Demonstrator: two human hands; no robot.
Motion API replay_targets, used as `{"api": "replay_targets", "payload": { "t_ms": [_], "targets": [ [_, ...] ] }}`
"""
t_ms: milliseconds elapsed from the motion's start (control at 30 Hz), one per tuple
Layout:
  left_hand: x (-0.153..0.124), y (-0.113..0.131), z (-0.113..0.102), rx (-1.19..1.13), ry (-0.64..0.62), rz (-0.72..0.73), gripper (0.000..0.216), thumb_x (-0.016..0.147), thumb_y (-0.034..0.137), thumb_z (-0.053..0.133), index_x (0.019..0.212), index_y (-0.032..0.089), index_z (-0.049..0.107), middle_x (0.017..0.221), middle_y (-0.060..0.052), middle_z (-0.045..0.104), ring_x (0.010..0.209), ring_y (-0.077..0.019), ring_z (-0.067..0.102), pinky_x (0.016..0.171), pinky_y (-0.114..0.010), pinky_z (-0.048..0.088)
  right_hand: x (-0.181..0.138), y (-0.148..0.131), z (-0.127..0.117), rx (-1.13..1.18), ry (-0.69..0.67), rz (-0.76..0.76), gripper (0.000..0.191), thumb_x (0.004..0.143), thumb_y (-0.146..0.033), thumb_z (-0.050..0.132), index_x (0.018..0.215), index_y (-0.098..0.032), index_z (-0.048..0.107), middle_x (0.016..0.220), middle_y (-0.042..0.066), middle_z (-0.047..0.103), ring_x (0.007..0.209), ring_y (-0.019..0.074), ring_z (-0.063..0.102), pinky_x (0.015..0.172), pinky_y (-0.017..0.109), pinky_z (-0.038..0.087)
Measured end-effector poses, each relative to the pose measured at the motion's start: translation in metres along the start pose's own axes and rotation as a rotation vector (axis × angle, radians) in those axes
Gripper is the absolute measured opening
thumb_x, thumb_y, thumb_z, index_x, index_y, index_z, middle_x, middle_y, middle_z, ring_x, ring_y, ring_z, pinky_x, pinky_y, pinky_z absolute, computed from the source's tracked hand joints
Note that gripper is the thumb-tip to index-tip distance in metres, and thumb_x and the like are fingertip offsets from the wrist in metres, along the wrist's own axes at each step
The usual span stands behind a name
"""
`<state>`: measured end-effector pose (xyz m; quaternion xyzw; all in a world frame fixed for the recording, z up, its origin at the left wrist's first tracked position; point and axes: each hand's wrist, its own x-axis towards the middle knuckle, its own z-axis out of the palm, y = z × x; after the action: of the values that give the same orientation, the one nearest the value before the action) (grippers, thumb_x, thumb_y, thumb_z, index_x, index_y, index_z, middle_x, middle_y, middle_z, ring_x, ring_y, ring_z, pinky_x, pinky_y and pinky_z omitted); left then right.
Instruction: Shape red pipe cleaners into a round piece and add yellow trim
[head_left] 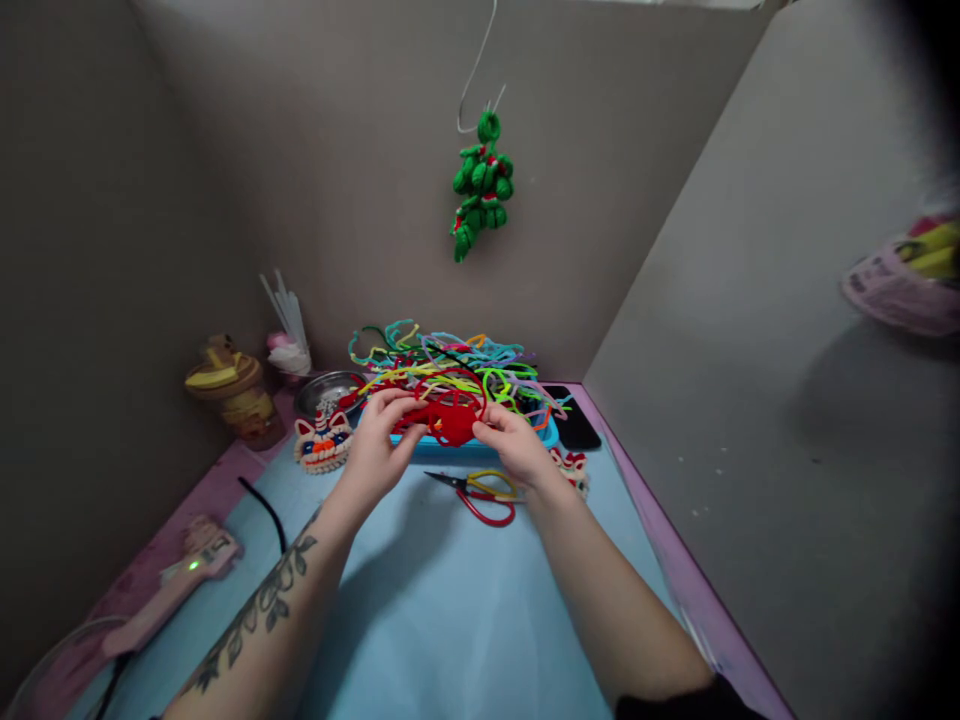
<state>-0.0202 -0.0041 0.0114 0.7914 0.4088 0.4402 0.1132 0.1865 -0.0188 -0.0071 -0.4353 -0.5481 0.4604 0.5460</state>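
Note:
My left hand [381, 437] and my right hand [512, 443] both pinch a red pipe-cleaner piece [450, 420], held between them above the blue mat [442, 610]. Just behind it a blue tray [551, 436] carries a heap of multicoloured pipe cleaners [450, 360]. Red-handled scissors [480, 490] lie on the mat directly under my right wrist.
A green pipe-cleaner figure [481, 190] hangs from a wire hook on the back wall. At the left are a glue gun [176, 580] with its cable, a small lion-head craft [322, 442], a metal bowl [326, 392] and a jar [232, 390]. A phone [574, 420] lies at the right.

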Motion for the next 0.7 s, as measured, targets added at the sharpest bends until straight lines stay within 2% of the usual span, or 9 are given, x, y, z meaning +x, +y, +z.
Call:
{"api": "replay_targets", "payload": {
  "t_ms": [133,233,300,400,533,633,700],
  "targets": [
    [-0.003,0.005,-0.002,0.102,-0.194,0.145,0.063,0.075,0.045,0.070,0.132,0.026,0.052,0.145,-0.014,0.034,0.136,-0.0323,0.031,0.110,-0.049,0.031,-0.004,-0.007,0.001,-0.008,-0.073,0.007,0.026,0.067,-0.045,0.071,0.070,-0.019,0.068,0.109,0.007,0.060,0.106,0.0237,0.054,0.099,0.038,0.039],
    [-0.007,0.009,0.000,0.202,-0.231,0.229,0.082,0.069,0.051,0.073,0.140,0.024,0.043,0.149,-0.015,0.033,0.143,-0.0366,0.015,0.114,-0.054,0.020,-0.008,-0.006,0.004,-0.061,-0.097,0.025,0.026,0.067,-0.044,0.071,0.071,-0.018,0.068,0.118,0.009,0.054,0.111,0.0244,0.053,0.100,0.039,0.039],
    [-0.009,0.010,0.003,0.251,-0.249,0.251,0.079,0.070,0.052,0.072,0.139,0.023,0.045,0.146,-0.014,0.040,0.143,-0.0373,0.014,0.114,-0.057,0.016,-0.009,-0.006,0.006,-0.121,-0.104,0.007,0.025,0.068,-0.042,0.071,0.072,-0.018,0.067,0.122,0.009,0.051,0.115,0.0247,0.051,0.102,0.039,0.037],
    [-0.010,0.010,0.006,0.279,-0.278,0.234,0.064,0.075,0.047,0.068,0.133,0.025,0.052,0.139,-0.010,0.051,0.142,-0.0347,0.022,0.114,-0.058,0.013,-0.011,-0.007,0.007,-0.179,-0.114,-0.013,0.022,0.071,-0.040,0.069,0.069,-0.018,0.063,0.125,0.009,0.049,0.120,0.0244,0.049,0.105,0.039,0.034],
    [-0.011,0.009,0.008,0.279,-0.253,0.238,0.055,0.079,0.039,0.066,0.131,0.025,0.054,0.134,-0.009,0.057,0.138,-0.0309,0.033,0.114,-0.056,0.019,-0.012,-0.011,0.008,-0.179,-0.136,-0.018,0.023,0.071,-0.040,0.069,0.067,-0.019,0.062,0.128,0.008,0.049,0.122,0.0244,0.048,0.106,0.039,0.033],
    [-0.011,0.011,0.009,0.328,-0.195,0.302,0.055,0.081,0.036,0.065,0.132,0.021,0.052,0.134,-0.011,0.058,0.135,-0.0315,0.038,0.113,-0.055,0.024,-0.012,-0.012,0.011,-0.184,-0.104,-0.027,0.022,0.072,-0.040,0.069,0.067,-0.019,0.063,0.128,0.009,0.050,0.124,0.0254,0.047,0.108,0.039,0.031],
    [-0.012,0.012,0.011,0.335,-0.167,0.363,0.049,0.085,0.034,0.060,0.132,0.020,0.053,0.133,-0.012,0.058,0.133,-0.0290,0.043,0.111,-0.049,0.032,-0.012,-0.011,0.013,-0.191,-0.067,-0.046,0.021,0.072,-0.038,0.068,0.068,-0.019,0.064,0.127,0.009,0.051,0.126,0.0253,0.046,0.110,0.039,0.029]
  ]
}}
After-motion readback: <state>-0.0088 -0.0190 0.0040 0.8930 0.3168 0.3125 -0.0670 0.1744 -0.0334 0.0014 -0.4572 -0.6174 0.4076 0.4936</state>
